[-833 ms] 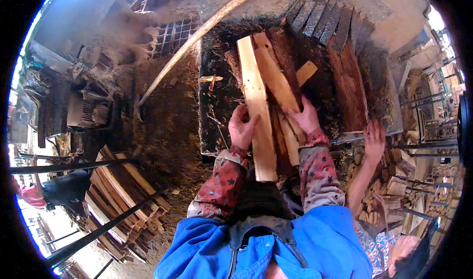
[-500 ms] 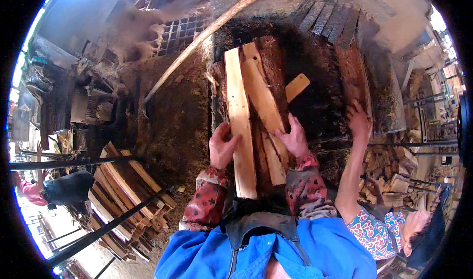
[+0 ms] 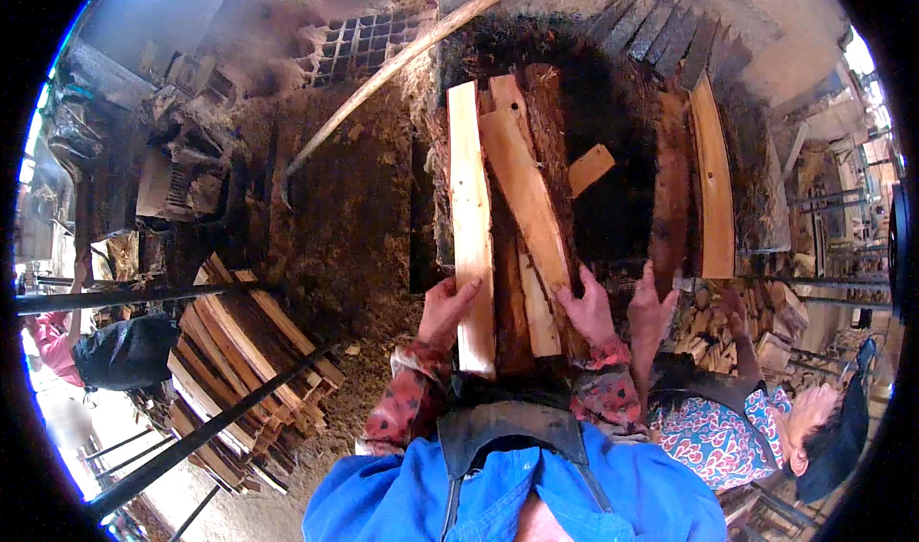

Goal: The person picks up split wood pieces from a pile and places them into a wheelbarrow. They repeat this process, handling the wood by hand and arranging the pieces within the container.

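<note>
A long pale plank [image 3: 466, 188] lies lengthwise in front of me. My left hand [image 3: 450, 310] is closed on its left edge near the close end, thumb on top. Beside it a second plank [image 3: 525, 178] slants over bark-edged boards, with a shorter board [image 3: 539, 307] showing below. My right hand [image 3: 588, 310] grips the slanted plank's near right edge, thumb on the wood; its fingers are partly hidden. To the right, a co-worker's hand [image 3: 651, 303] is at the near end of a dark bark slab [image 3: 673, 188].
A small wood offcut [image 3: 592, 169] lies right of the planks. Another plank [image 3: 713, 188] stands farther right. A long pole [image 3: 402, 61] crosses the far left. Stacked boards [image 3: 239, 350] lie behind metal bars [image 3: 206, 437] at lower left. Another person [image 3: 124, 350] is at far left.
Both my hands have slid nearer along the planks. The co-worker's hand has drawn back toward me and left. A pale plank face now shows at right, apart from the bark slab.
</note>
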